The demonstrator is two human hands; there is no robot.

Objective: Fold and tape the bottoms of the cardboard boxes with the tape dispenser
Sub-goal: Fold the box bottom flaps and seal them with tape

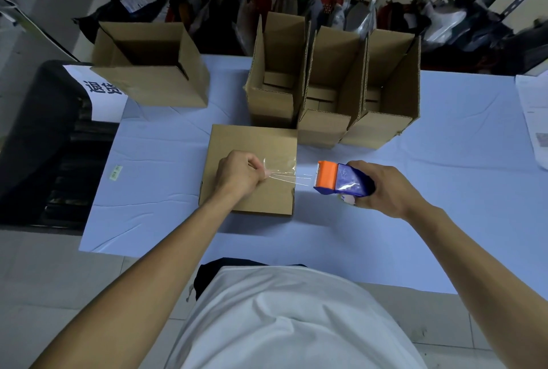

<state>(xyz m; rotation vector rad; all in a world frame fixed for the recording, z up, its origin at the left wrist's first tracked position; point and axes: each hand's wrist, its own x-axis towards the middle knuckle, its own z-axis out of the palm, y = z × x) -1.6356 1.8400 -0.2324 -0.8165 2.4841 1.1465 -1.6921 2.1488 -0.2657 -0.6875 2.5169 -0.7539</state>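
A cardboard box (255,143) lies bottom-up in the middle of the table, its flaps folded flat. My left hand (238,174) rests on the box and pinches the end of a clear tape strip (292,176). The strip stretches right to the blue and orange tape dispenser (341,180). My right hand (385,187) grips the dispenser just off the box's right edge, above the table.
Three open boxes (332,93) stand side by side behind the flat box. Another open box (151,66) sits at the back left. The table (444,190) has a pale cloth; papers (533,113) lie at its right edge. A black bin (44,143) stands left.
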